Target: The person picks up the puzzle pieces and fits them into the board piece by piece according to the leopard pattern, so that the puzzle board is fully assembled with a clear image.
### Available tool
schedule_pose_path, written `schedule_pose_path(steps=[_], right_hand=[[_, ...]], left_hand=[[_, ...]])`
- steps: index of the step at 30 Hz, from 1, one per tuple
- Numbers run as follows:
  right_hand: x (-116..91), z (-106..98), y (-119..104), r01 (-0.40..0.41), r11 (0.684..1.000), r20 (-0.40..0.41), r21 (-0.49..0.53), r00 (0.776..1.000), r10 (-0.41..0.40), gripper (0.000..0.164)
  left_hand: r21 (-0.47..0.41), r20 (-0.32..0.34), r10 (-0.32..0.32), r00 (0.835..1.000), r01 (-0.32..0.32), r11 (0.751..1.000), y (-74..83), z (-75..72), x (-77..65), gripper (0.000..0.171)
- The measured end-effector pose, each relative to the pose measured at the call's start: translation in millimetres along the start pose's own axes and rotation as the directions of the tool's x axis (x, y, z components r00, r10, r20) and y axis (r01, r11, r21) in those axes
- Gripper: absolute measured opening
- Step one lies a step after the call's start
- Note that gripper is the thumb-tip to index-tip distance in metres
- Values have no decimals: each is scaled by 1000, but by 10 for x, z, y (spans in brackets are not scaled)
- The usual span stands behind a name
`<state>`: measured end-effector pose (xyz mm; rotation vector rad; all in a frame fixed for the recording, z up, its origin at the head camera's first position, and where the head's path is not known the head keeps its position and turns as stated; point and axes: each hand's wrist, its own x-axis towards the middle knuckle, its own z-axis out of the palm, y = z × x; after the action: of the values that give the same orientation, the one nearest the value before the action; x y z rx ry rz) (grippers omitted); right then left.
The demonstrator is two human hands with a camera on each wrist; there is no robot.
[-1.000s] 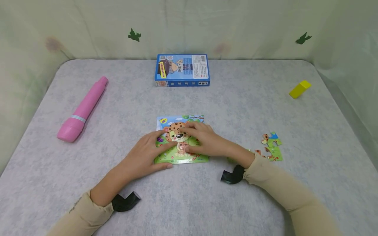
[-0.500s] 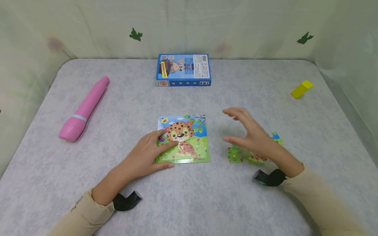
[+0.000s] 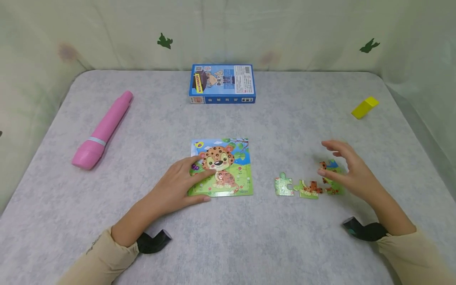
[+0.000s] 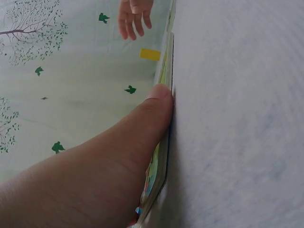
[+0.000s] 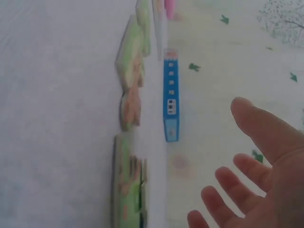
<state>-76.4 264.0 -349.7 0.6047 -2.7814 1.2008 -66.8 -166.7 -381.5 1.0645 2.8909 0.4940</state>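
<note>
A square jigsaw puzzle (image 3: pixel 242 170) with a leopard cub picture lies flat at the table's middle. My left hand (image 3: pixel 178 180) rests over its left part, one finger reaching onto the picture. The thumb of that hand lies along the puzzle's near edge, as the left wrist view shows. Over the loose pieces on the right hovers my right hand (image 3: pixel 356 178), thumb and fingers spread with nothing between them. Below and left of it lie a green puzzle piece (image 3: pixel 284 187), a piece with paws (image 3: pixel 310 190) and several others (image 3: pixel 335 186), partly covered by the hand.
A blue box (image 3: pixel 222 84) lies at the table's back edge. On the left is a pink microphone-shaped thing (image 3: pixel 103 130). A yellow block (image 3: pixel 365 107) is at the back right. Pale curtains with green bird shapes hang behind the table.
My right hand has left the puzzle and moved right, with its fingers spread, to above the loose pieces, uncovering the leopard picture. The left hand has stayed on the puzzle.
</note>
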Motion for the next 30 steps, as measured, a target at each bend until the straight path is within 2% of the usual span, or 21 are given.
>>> schedule_pose_path(steps=[5, 10, 14, 17, 21, 30], right_hand=[[-93, -27, 137, -82, 997, 57, 1, 995, 81, 68], [-141, -71, 280, -147, 989, 131, -14, 980, 147, 62], [-173, -135, 357, -151, 987, 191, -47, 969, 157, 55], [-193, -174, 390, -112, 991, 217, -71, 968, 125, 50], [-205, -195, 395, -79, 991, 208, -113, 973, 101, 45], [-191, -161, 344, -117, 976, 170, -182, 974, 148, 40]], left_hand=[[2, 1, 3, 1000, -3, 1000, 2, -8, 10, 64], [-2, 3, 2, 1000, -2, 1000, 7, -19, 12, 64], [-2, 10, -3, 1000, 3, 1000, 10, -23, 10, 64], [0, 18, -8, 1000, 8, 1000, 11, -22, 9, 64], [-5, 22, -13, 1000, 14, 1000, 14, -22, 5, 64], [-8, 26, -18, 999, 18, 1000, 18, -25, 6, 65]])
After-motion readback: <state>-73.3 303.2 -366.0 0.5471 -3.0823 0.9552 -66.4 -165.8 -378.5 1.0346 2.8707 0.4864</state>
